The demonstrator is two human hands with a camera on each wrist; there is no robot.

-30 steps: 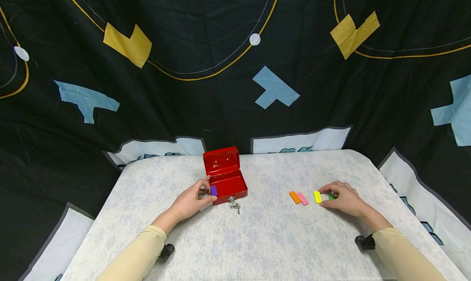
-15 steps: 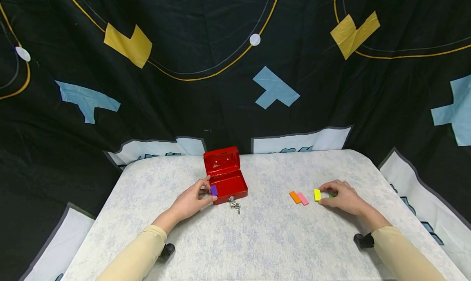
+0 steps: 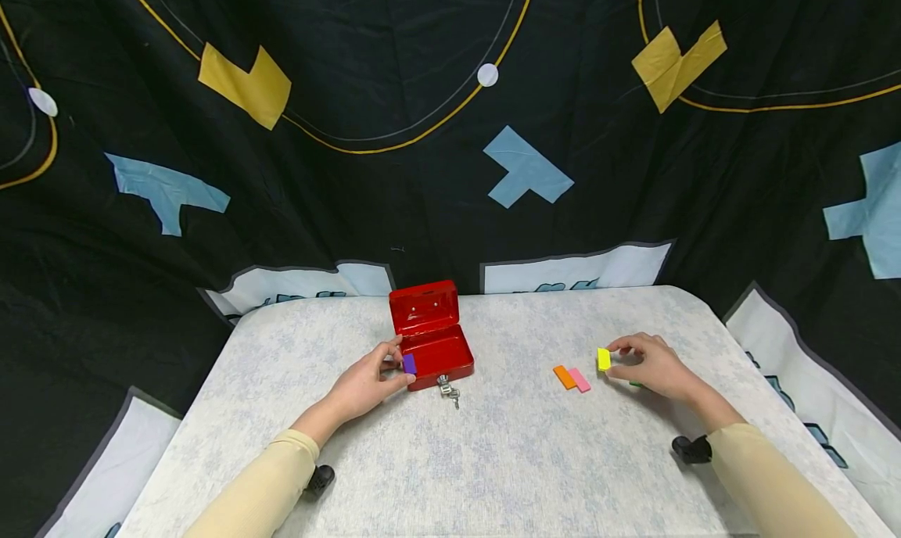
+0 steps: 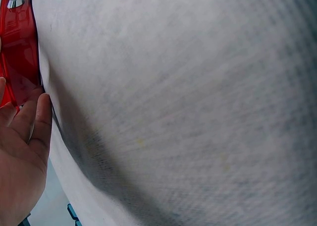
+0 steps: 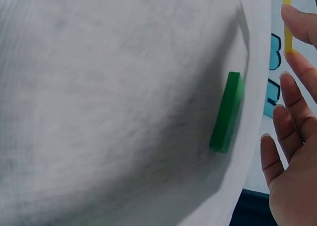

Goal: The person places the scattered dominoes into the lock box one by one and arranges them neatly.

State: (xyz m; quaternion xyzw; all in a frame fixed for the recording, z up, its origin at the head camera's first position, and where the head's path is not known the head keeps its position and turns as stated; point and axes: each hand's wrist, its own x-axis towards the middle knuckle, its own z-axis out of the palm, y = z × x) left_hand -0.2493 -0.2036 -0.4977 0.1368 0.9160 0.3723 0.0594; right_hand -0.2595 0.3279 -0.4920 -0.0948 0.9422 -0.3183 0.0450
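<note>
My right hand (image 3: 651, 364) pinches a yellow block (image 3: 603, 360) between thumb and index finger, above the table. In the right wrist view that yellow block (image 5: 288, 35) shows edge-on as a thin strip. Beneath this hand lies a green block (image 5: 228, 112), mostly covered in the head view. My left hand (image 3: 366, 381) rests against the left side of an open red cash box (image 3: 443, 354), its fingers touching the box's outer side (image 4: 22, 57). A purple block (image 3: 409, 364) sits at the box's left edge, partly behind the hand; exactly how it is supported cannot be told.
An orange block (image 3: 564, 378) and a pink block (image 3: 580, 379) lie side by side between the box and my right hand. Keys (image 3: 450, 395) hang at the box's front lock. A black patterned cloth (image 3: 422, 209) rises behind the pale table (image 3: 507, 460).
My right hand has taken hold of the yellow block, lifted it off the table and moved slightly away from me. The left hand and the box have stayed put.
</note>
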